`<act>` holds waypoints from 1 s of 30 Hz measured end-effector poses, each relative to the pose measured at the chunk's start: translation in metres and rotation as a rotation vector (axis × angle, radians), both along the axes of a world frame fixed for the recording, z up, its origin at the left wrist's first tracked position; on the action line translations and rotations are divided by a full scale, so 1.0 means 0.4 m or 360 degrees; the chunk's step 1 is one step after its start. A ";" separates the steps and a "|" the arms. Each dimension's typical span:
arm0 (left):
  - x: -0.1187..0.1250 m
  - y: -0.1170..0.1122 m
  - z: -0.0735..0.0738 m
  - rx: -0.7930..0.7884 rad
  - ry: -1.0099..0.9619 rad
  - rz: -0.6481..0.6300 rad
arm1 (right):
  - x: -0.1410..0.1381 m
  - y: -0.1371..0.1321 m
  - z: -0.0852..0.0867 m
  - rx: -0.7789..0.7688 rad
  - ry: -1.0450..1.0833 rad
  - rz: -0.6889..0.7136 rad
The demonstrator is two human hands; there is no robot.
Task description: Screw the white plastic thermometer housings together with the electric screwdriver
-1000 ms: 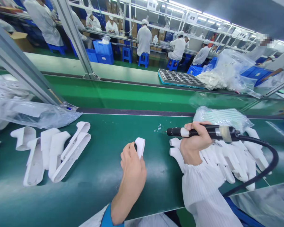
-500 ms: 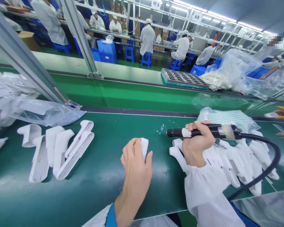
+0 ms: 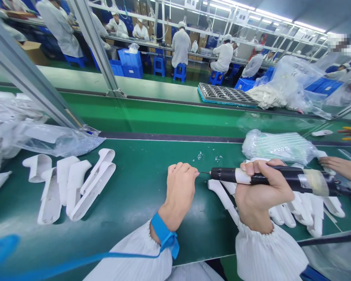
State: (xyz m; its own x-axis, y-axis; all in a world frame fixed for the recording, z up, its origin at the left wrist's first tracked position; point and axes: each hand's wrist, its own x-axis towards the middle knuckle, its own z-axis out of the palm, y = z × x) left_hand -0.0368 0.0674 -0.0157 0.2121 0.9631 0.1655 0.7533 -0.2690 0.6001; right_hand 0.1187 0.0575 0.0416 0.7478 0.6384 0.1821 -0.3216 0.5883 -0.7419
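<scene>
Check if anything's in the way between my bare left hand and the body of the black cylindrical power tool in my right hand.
Only the thin metal bit of the black tool spans the gap to your left hand; nothing else visible stands there. I can't tell whether the bit touches your hand.

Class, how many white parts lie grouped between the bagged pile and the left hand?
6 white parts: left pair, middle pair, right pair nearest the left hand; overlaps may hide others.

A factory assembly floor: at least 3 people (image 3: 223,53) in white coats (image 3: 180,48) and caps (image 3: 227,37) work along a bench (image 3: 152,44) with blue stools (image 3: 179,72) and crates (image 3: 130,64), under strip lights (image 3: 273,17); white plastic parts (image 3: 49,197) cover some green worktop (image 3: 128,222).
</scene>
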 end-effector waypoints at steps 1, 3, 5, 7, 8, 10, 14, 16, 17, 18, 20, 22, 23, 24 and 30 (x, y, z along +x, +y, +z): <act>-0.001 0.006 -0.001 0.0018 0.0007 0.0014 | 0.002 0.000 -0.003 0.0001 0.0000 -0.0017; -0.003 0.013 -0.007 0.0057 -0.0017 0.0035 | 0.007 -0.001 -0.007 -0.0007 0.0011 -0.0043; -0.006 0.014 -0.012 0.0077 -0.0065 0.0026 | 0.013 -0.003 -0.008 -0.0027 0.0022 -0.0044; -0.009 0.009 -0.012 0.0072 -0.0116 0.0029 | 0.020 -0.008 -0.006 -0.0045 0.0042 -0.0059; -0.009 0.004 -0.008 0.0060 -0.0149 0.0050 | 0.023 -0.011 -0.004 -0.0053 0.0056 -0.0071; -0.011 -0.008 0.005 0.0024 -0.0262 0.0117 | 0.029 -0.020 0.000 -0.0076 0.0088 -0.0090; -0.020 -0.045 0.043 -0.0182 -0.0743 0.0245 | 0.039 -0.050 0.015 -0.0127 0.0150 -0.0090; -0.028 -0.064 0.058 -0.0363 -0.0927 0.0277 | 0.045 -0.067 0.023 -0.0152 0.0175 -0.0080; -0.032 -0.072 0.063 -0.0447 -0.0966 0.0264 | 0.048 -0.075 0.026 -0.0163 0.0178 -0.0078; -0.036 -0.080 0.066 -0.0514 -0.0979 0.0231 | 0.050 -0.082 0.029 -0.0168 0.0169 -0.0076; -0.041 -0.093 0.068 -0.0582 -0.0972 0.0163 | 0.055 -0.097 0.032 -0.0165 0.0135 -0.0081; -0.040 -0.102 0.067 -0.0585 -0.0935 0.0140 | 0.057 -0.111 0.034 -0.0169 0.0105 -0.0084; -0.038 -0.106 0.066 -0.0580 -0.0907 0.0146 | 0.057 -0.118 0.035 -0.0175 0.0102 -0.0089; -0.035 -0.110 0.066 -0.0579 -0.0877 0.0160 | 0.056 -0.124 0.036 -0.0187 0.0107 -0.0094; -0.021 -0.127 0.070 -0.0615 -0.0856 0.0323 | 0.053 -0.145 0.047 -0.0234 0.0109 -0.0154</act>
State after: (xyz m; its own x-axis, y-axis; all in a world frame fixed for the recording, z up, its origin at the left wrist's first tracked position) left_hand -0.0450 0.0167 0.0122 0.0059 0.9861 -0.1658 0.3370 0.1541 0.9288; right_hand 0.1399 -0.0006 0.0604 0.8143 0.5791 0.0391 -0.3214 0.5059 -0.8005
